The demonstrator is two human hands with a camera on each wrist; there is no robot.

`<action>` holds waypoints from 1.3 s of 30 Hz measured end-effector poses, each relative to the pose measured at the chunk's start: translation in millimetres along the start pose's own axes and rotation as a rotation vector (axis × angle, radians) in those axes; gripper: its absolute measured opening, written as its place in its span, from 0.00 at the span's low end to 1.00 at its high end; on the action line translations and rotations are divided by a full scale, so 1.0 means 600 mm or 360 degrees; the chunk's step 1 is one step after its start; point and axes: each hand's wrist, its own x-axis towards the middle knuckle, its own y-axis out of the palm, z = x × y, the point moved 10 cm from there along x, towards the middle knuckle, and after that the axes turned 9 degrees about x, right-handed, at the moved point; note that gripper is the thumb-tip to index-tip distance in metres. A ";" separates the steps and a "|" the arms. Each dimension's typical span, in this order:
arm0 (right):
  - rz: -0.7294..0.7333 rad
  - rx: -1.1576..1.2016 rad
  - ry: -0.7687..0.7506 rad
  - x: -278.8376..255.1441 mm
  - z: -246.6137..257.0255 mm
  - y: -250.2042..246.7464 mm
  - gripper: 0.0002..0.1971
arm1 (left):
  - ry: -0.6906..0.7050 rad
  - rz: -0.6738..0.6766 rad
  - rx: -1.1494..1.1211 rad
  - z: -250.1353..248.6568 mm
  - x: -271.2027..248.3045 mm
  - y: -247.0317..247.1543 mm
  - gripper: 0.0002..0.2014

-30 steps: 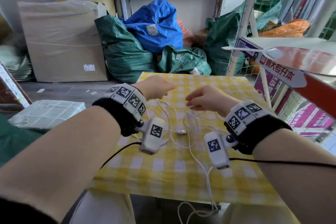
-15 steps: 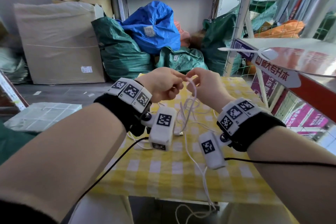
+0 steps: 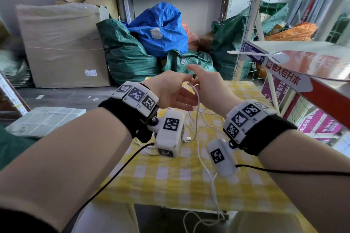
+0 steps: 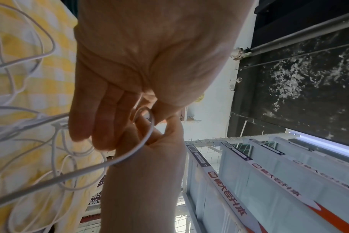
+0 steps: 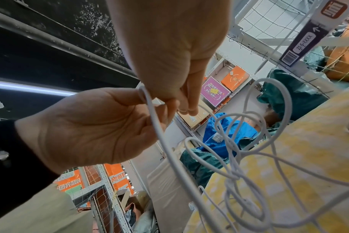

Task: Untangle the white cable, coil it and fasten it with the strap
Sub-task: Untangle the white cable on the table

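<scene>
Storeroom: green sacks [image 3: 128, 58] and a blue sack [image 3: 161, 28] piled against the back wall, boxed shelving above, a wire rack [image 3: 269, 24] to the right. In front, a table [image 3: 170, 179] under a yellow-and-white checked cloth.

Both hands are raised above the table, meeting at the fingertips. The left hand [image 3: 170, 91] pinches a bend of the white cable [image 3: 197, 104] between thumb and forefinger; its other fingers [image 4: 94, 119] hang loosely straight. The right hand [image 3: 210, 87] pinches the same bend from the other side, thumb against curled fingers [image 5: 189, 100].

From the pinch the cable drops to the table, where loose tangled loops lie on the cloth. A USB plug [image 3: 188, 139] lies beside the loops. One strand runs over the table's near edge and hangs below. No strap can be made out.
</scene>
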 end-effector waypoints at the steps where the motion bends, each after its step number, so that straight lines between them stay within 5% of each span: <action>1: 0.0003 0.0005 -0.0003 0.001 0.000 0.003 0.31 | 0.0029 -0.0017 0.0051 -0.002 -0.001 0.000 0.12; 5: -0.0025 0.0039 -0.0015 0.001 0.001 0.002 0.29 | 0.0115 -0.0126 0.0209 -0.009 -0.005 -0.003 0.10; 14: -0.0025 -0.0434 0.0306 -0.008 -0.047 -0.020 0.06 | 0.0335 -0.0602 -0.0076 -0.042 -0.029 -0.106 0.16; 19: 0.0363 -0.0447 0.0417 -0.012 -0.076 0.014 0.12 | 0.0355 -0.0864 -0.0189 -0.018 -0.037 -0.167 0.17; 22: 0.0385 -0.0080 0.0514 -0.027 -0.102 0.014 0.12 | 0.0273 -0.1117 -0.0252 0.015 -0.049 -0.239 0.17; 27: 0.0296 0.0372 0.0485 -0.033 -0.091 0.012 0.04 | -0.0089 -0.1165 0.0175 0.086 -0.041 -0.274 0.19; 31: 0.0303 0.0790 0.0674 -0.046 -0.108 0.014 0.10 | -0.0326 -0.0928 0.1030 0.099 -0.025 -0.258 0.18; 35: 0.0336 0.0880 0.0618 -0.048 -0.084 0.029 0.14 | 0.0295 -0.0904 0.1414 0.008 -0.025 -0.155 0.21; 39: 0.0279 0.0902 0.0438 -0.049 -0.050 0.037 0.16 | 0.0716 -0.0533 0.1565 -0.034 -0.019 -0.018 0.14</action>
